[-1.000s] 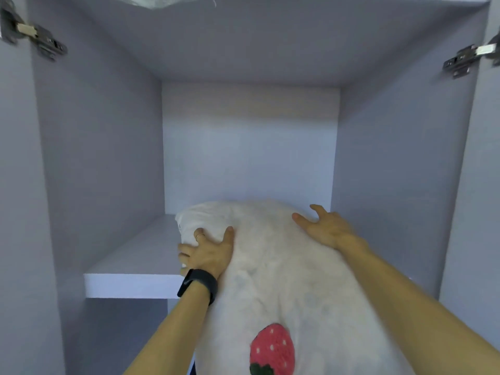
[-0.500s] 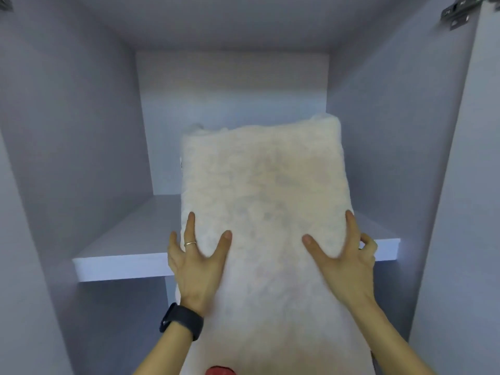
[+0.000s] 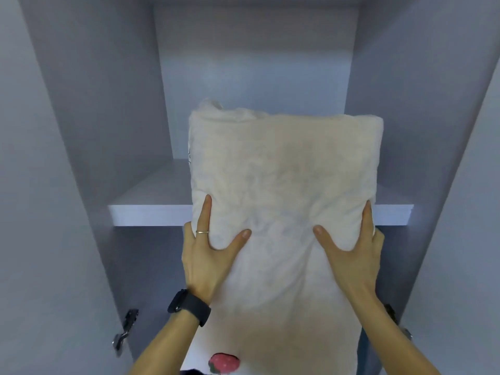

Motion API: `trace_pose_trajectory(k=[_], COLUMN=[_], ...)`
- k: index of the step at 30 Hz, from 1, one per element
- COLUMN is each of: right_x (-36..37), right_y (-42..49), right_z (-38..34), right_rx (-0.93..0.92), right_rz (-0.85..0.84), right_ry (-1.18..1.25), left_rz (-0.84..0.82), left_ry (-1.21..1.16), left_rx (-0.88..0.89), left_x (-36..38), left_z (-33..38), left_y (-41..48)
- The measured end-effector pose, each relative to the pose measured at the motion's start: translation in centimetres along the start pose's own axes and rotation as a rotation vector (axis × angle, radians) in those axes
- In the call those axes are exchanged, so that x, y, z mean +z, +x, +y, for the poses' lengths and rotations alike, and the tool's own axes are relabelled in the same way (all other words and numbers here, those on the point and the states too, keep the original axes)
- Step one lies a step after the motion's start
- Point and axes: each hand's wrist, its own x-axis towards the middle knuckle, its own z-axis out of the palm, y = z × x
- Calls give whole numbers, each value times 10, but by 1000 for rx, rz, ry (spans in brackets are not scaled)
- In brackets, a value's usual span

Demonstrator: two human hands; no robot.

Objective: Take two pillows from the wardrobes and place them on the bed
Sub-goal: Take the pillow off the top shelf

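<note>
A cream fluffy pillow (image 3: 284,171) stands upright in front of the open wardrobe, held clear of the shelf (image 3: 151,212). My left hand (image 3: 208,253) grips its left edge, thumb on the front and fingers along the side. On the right edge, my right hand (image 3: 351,255) grips it the same way. A red strawberry print (image 3: 224,362) shows near the pillow's lower end. A dark watch sits on my left wrist and a ring on one finger. No second pillow and no bed are in view.
The grey wardrobe compartment (image 3: 254,77) is open, with side walls close on both sides. A metal door hinge (image 3: 125,331) sits low on the left panel. Another hinge peeks out behind my right forearm.
The pillow has come off the shelf and been raised upright toward me. My hands shifted from its top to gripping both side edges. The view has tilted down.
</note>
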Motion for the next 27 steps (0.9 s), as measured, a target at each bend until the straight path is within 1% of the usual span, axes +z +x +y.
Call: trace_pose_trajectory(k=[3, 7, 13, 16, 19, 23, 25, 27], right_x=[-7, -11, -12, -13, -18, -24, -27, -29], right_y=[-25, -59, -130, -164, -199, -252, -279, -304], right_z=[13, 41, 88, 115, 135, 154, 161, 168], right_rx=[-23, 8, -42, -39, 35, 24, 56, 66], right_rz=[-84, -341, -665, -795, -974, -1185, -1321, -1422], right_ry=[-1, -25, -113, -112, -106, -119, -156, -183], left_rz=[42, 75, 198, 247, 272, 306, 377, 526], left_ry=[39, 112, 269, 337, 400, 460, 438, 339], left_rx=[-108, -286, -574, -711, -823, -966, -1029, -1098], left_x=[-17, -39, -60, -75, -100, -132, -148, -166], left_z=[-15, -37, -56, -58, -55, -54, -57, -57], left_y=[-38, -96, -204, -259, -311, -379, -417, -454])
